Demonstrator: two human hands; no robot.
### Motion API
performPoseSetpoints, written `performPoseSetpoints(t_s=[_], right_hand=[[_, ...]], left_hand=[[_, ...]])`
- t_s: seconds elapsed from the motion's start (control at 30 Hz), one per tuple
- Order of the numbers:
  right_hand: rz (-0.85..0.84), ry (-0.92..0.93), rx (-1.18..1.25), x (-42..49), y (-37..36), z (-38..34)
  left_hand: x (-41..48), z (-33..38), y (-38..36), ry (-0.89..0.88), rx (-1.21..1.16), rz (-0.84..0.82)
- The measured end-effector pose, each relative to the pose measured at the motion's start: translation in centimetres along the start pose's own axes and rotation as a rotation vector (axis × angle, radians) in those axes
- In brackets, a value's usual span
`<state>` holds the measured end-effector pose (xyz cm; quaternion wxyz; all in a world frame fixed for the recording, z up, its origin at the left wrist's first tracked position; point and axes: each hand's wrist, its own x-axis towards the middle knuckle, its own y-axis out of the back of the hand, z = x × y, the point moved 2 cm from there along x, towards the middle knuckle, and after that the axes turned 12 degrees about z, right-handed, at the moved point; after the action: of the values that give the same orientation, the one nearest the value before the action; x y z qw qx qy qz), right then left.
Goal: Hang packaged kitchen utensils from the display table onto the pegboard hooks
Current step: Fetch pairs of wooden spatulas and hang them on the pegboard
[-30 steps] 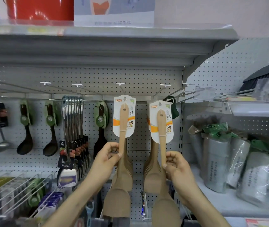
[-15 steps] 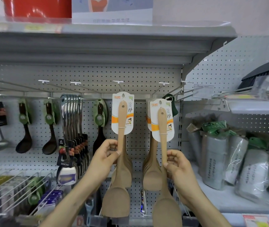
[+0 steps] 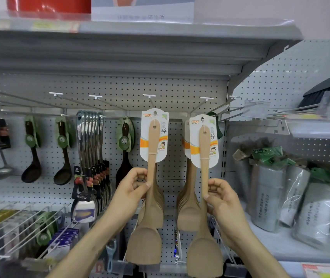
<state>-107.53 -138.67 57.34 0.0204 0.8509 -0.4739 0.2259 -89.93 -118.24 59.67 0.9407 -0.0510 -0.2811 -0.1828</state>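
Note:
My left hand (image 3: 133,189) pinches the handle of a wooden spatula (image 3: 150,207) on a white card, held upright with the card's top hole at a pegboard hook (image 3: 150,97). My right hand (image 3: 221,199) grips a second carded wooden spatula (image 3: 204,217); its card's hole is level with the end of the neighbouring hook (image 3: 205,99). More wooden spatulas (image 3: 188,207) hang behind both. I cannot tell whether either card is threaded on its hook.
Dark ladles (image 3: 32,153) and steel spoons (image 3: 91,157) hang on hooks to the left. A shelf (image 3: 140,35) juts out overhead. Wrapped grey packs (image 3: 268,197) stand on the right shelf. Long bare hooks (image 3: 250,109) stick out at the right.
Both hands have stayed on their spatulas with the same grip. The two carded spatulas sit almost where they were at their hooks; the view has shifted only slightly.

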Motion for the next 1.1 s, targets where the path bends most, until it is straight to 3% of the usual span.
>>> performPoseSetpoints(t_s=[1.1], right_hand=[[0.019, -0.047, 0.041, 1.7, -1.3, 1.7]], left_hand=[[0.1, -2.6, 0.4, 0.076, -0.040, 0.003]])
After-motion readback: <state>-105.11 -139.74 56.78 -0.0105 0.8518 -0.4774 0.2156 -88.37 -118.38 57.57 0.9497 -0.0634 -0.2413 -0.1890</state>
